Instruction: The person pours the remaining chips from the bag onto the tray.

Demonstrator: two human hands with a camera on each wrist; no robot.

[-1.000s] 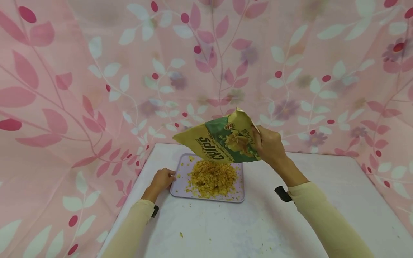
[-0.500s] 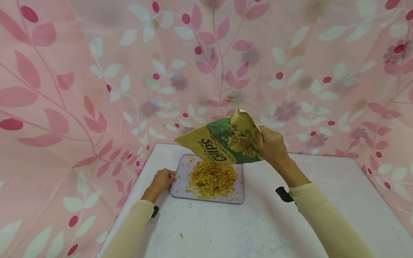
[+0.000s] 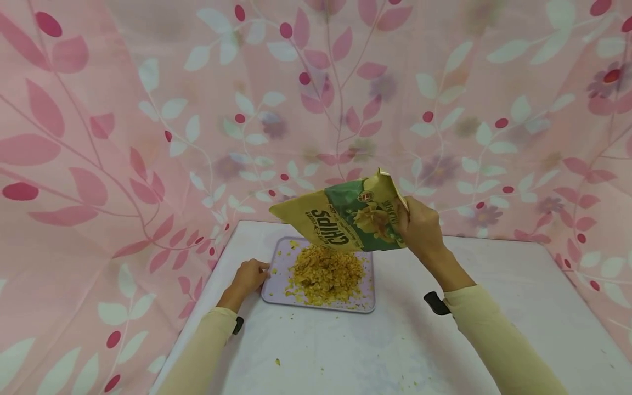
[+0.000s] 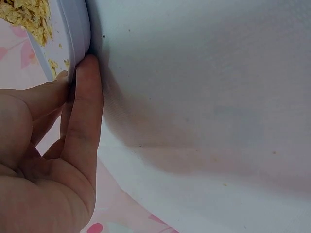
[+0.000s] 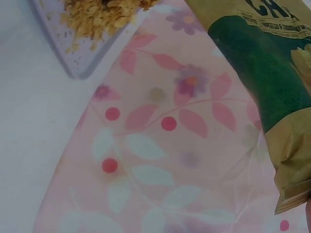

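A green and yellow-brown chips bag (image 3: 345,216), printed CHIPS and JALAPENO, hangs tilted over the back of a lilac tray (image 3: 276,286). My right hand (image 3: 422,227) grips the bag by its right end, while the left end droops lower over the tray. Crushed chips (image 3: 327,277) lie heaped in the tray, partly hidden behind the bag. At the tray's left edge, my left hand (image 3: 249,276) pinches the rim. The left wrist view shows the thumb on the rim's inner side and a finger (image 4: 85,97) along its outer wall.
Small crumbs (image 3: 278,362) are scattered on the white tabletop (image 3: 355,351) in front of the tray. Pink floral cloth (image 3: 326,109) hangs behind and to both sides of the table. Dark wrist straps show at both sleeves.
The bag and my right hand have shifted slightly to the right, and the bag's upper corner has swung right. My left hand keeps its place at the tray's edge.
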